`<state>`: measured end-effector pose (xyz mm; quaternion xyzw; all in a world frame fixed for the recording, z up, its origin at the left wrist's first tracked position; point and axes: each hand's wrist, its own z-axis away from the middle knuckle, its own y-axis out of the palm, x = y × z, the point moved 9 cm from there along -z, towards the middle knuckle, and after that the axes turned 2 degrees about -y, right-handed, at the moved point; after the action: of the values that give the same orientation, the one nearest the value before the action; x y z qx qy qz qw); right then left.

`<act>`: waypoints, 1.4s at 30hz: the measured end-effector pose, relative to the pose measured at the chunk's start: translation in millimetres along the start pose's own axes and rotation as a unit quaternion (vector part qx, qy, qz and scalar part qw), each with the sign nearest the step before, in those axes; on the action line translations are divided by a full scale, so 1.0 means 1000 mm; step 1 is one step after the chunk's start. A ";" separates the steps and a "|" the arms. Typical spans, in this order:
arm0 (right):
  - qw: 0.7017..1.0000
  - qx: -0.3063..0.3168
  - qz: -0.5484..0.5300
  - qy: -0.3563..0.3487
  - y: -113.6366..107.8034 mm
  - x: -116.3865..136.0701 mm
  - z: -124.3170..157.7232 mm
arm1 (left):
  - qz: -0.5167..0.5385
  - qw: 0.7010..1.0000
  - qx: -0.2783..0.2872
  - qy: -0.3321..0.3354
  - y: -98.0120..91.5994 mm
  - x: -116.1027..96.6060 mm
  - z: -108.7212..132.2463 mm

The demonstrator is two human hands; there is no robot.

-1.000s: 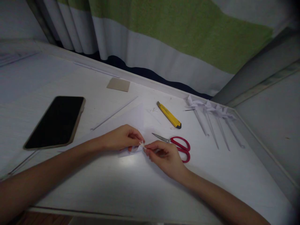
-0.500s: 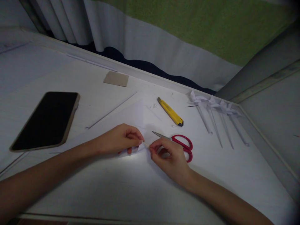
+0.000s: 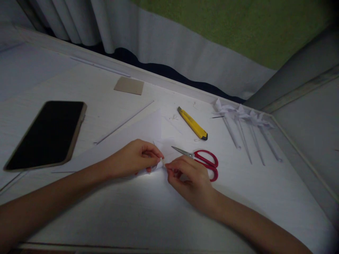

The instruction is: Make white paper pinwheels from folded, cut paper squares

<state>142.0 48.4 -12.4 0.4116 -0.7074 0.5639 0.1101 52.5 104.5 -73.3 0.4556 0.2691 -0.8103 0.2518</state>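
Near the middle of the white table, my left hand (image 3: 140,157) is closed on a small piece of white paper (image 3: 159,164). Opposite it, my right hand (image 3: 189,178) pinches at the paper's right end, its fingertips close to those of my left hand. What exactly lies between the right fingertips is too small to tell. Red-handled scissors (image 3: 214,161) lie just behind my right hand, blades pointing left. Beyond them rests a yellow cutter (image 3: 192,123). A large white sheet (image 3: 143,128) lies flat behind my left hand, with a thin paper stick (image 3: 124,122) along its edge.
A dark tablet (image 3: 47,134) lies at the left. Several paper pinwheels on sticks (image 3: 245,116) rest at the back right. A brown card (image 3: 129,85) and rolled paper sticks (image 3: 99,67) are near the raised back edge (image 3: 164,80), before a curtain (image 3: 169,38).
My right fingertips have come slightly closer to my left ones, and less of the small piece shows between them. The whole view has shifted a little.
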 end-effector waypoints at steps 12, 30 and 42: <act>0.996 0.039 -0.074 0.022 0.006 -0.001 -0.004 | -0.040 0.997 -0.015 0.060 -0.003 -0.010 0.001; 0.954 -0.016 -0.260 0.149 0.012 -0.036 -0.004 | -0.025 0.999 -0.014 0.035 -0.003 -0.009 0.003; 0.952 -0.046 -0.262 0.150 0.010 -0.038 -0.001 | -0.008 0.999 -0.024 0.039 -0.003 -0.011 0.004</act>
<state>158.5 67.2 -42.3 0.4878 -0.5752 0.5372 0.3776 52.8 106.1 -61.6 0.4788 0.3013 -0.7871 0.2457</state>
